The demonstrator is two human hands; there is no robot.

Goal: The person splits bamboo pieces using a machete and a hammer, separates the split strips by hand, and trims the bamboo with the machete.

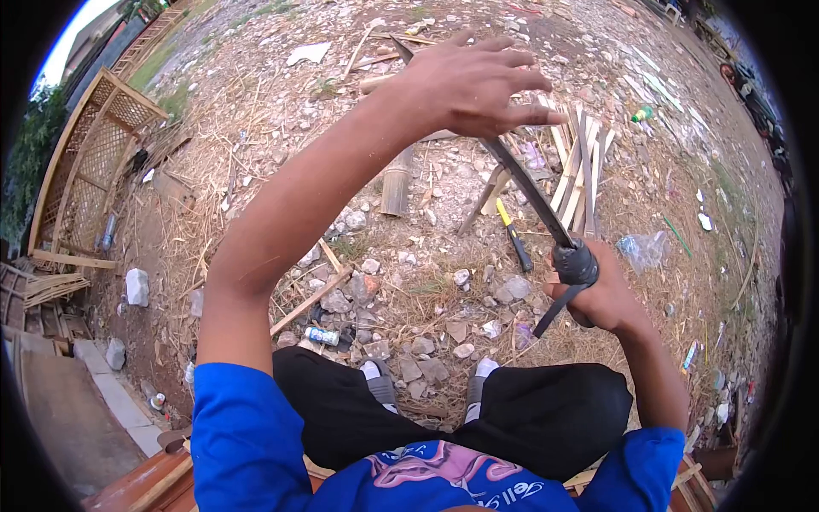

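My right hand (612, 292) is wrapped round the black-taped handle of a machete (527, 189), with a dark strap hanging from it. The long dark blade slants up and away to the left, its tip showing past my left hand. My left hand (479, 85) reaches across the blade, palm down and fingers spread; whether it touches the metal I cannot tell. It hides the blade's middle. A tool with a yellow and black handle (514, 235) lies on the ground just left of the machete's grip.
Bamboo strips (573, 175) lie beyond my right hand. A thick bamboo piece (397, 189) rests mid-ground. Stones (514, 288) and litter cover the ground before my feet, including a can (322, 335) and a plastic bag (644, 250). A lattice frame (95, 162) stands at left.
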